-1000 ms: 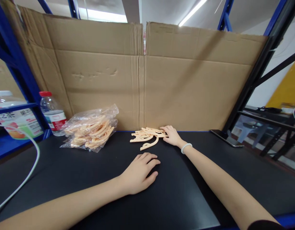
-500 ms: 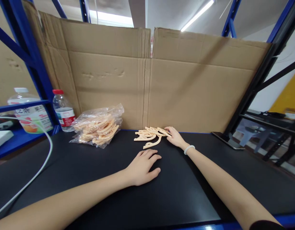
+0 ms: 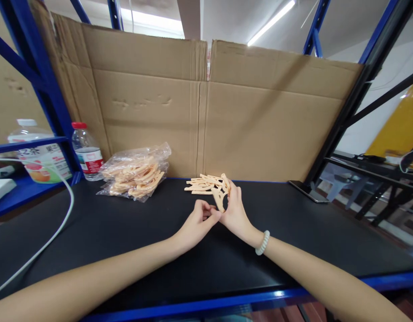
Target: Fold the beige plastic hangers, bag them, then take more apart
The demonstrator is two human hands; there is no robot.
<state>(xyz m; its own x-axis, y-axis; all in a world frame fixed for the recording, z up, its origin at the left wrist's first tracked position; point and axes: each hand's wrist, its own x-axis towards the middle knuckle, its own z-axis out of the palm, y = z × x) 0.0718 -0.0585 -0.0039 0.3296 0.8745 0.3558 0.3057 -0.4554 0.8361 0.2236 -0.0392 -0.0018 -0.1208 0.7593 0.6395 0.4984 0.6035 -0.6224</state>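
A flat beige curved piece (image 3: 219, 199), with a forked outline, stands tilted up in front of me. My right hand (image 3: 236, 211) grips it from the right, fingers behind its upper part and thumb low down. At its lower end my left hand (image 3: 198, 223) is closed, fingers curled and thumb meeting the right thumb; its exact hold is partly hidden. Just behind lies a loose pile of similar beige pieces (image 3: 201, 183) on the black tabletop (image 3: 159, 259). What the pieces are made of I cannot tell.
At the left back sits a clear plastic bag (image 3: 135, 172) of beige pieces, beside a red-capped bottle (image 3: 87, 154). A phone-like dark slab (image 3: 308, 191) lies at the right back. Cardboard (image 3: 152, 107) walls off the back; a white cable (image 3: 63, 223) curves along the left.
My right hand has drawn back from the pile with a beige piece now raised in it. My left hand, open and flat before, has closed and come to meet it. The view shifted slightly.
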